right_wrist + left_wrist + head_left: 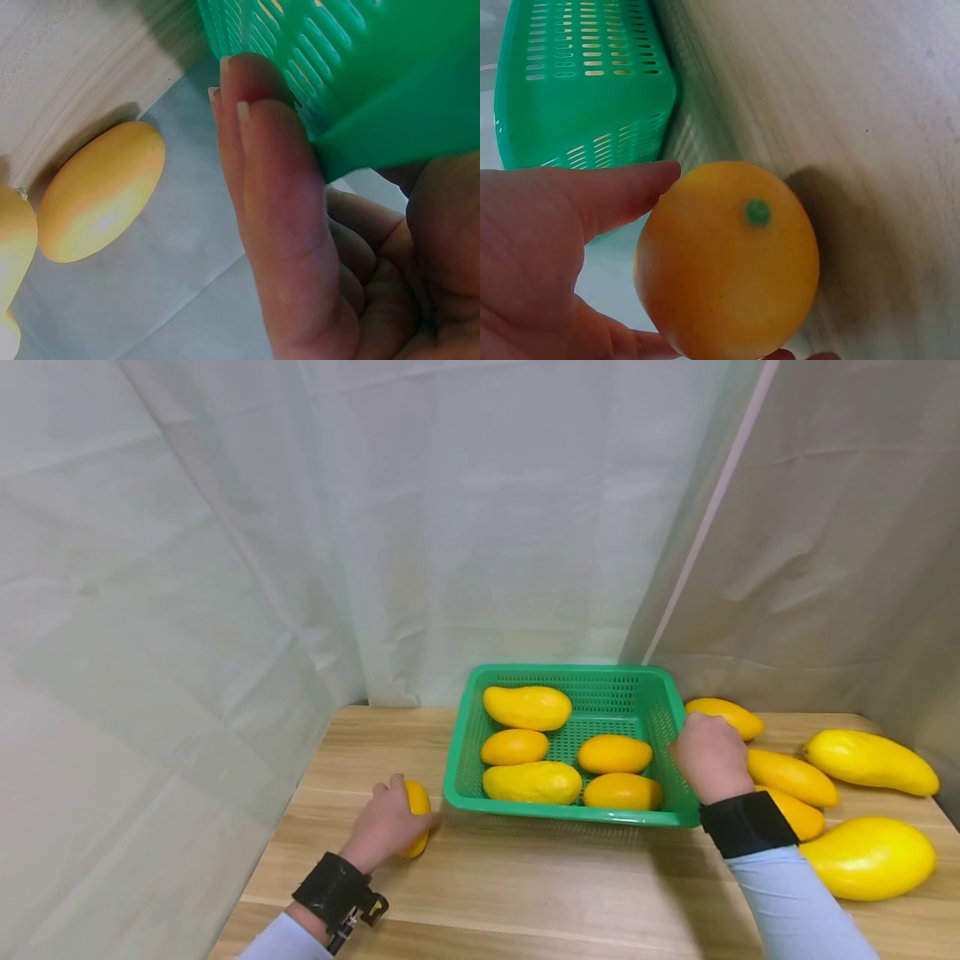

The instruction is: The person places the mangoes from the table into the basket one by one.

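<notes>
A green plastic basket (577,814) holds several yellow and orange mangoes, such as a pale yellow mango (528,707) at its back left. To the left of the basket my left hand (388,827) holds an orange mango (727,259), thumb and fingers on its sides. The green stem end of that mango shows in the left wrist view. My right hand (712,756) grips the basket's right rim. In the right wrist view its fingers (281,195) lie along the outside of the basket wall, while the thumb is partly hidden behind the rim.
On the wooden table (525,893), right of the basket, lie several more mangoes, including a large yellow mango (870,858) near the right forearm and a long yellow mango (870,762) at the right. Pale sheeting (510,527) hangs behind the table.
</notes>
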Available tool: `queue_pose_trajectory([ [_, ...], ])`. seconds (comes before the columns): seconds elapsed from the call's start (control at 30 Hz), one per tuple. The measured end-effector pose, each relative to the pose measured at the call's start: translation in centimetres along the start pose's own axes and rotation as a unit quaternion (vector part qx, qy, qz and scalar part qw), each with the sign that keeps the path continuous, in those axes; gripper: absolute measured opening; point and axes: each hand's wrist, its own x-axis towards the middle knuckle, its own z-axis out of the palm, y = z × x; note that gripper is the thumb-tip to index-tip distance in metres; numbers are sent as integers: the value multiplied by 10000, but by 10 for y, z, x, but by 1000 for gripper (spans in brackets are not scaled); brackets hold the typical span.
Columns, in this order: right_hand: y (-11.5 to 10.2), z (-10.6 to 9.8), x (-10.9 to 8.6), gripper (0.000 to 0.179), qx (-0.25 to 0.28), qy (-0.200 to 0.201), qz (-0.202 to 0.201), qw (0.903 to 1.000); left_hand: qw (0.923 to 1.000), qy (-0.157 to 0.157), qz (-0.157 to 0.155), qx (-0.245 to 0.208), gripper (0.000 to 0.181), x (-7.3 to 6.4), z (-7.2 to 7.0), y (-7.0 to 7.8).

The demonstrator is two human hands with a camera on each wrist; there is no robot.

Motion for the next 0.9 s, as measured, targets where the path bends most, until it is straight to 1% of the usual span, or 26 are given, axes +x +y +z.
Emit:
queue_pose_trajectory([
  [0.13,-1,-1,0,15,5,-40,28,10000,10000,-24,-12,25,95,0,3,-2],
  [0.2,-2,-1,-1,15,5,-75,54,10000,10000,-26,-12,11,92,1,4,-3],
  [0.4,-2,-1,-1,14,18,-122,93,9999,9999,23,49,-99,77,2,7,-5],
  [0.53,-2,-1,0,15,7,-99,61,9999,9997,43,86,-220,68,3,6,-6],
  [0.63,-1,-1,0,16,16,-85,47,10000,9995,86,117,-290,63,3,3,-7],
  [0.73,-2,0,-1,15,19,-68,46,10000,9993,166,157,-284,64,4,-1,-8],
  [0.9,-2,-1,-1,14,9,-60,47,10000,9986,423,238,-202,70,7,-17,-4],
])
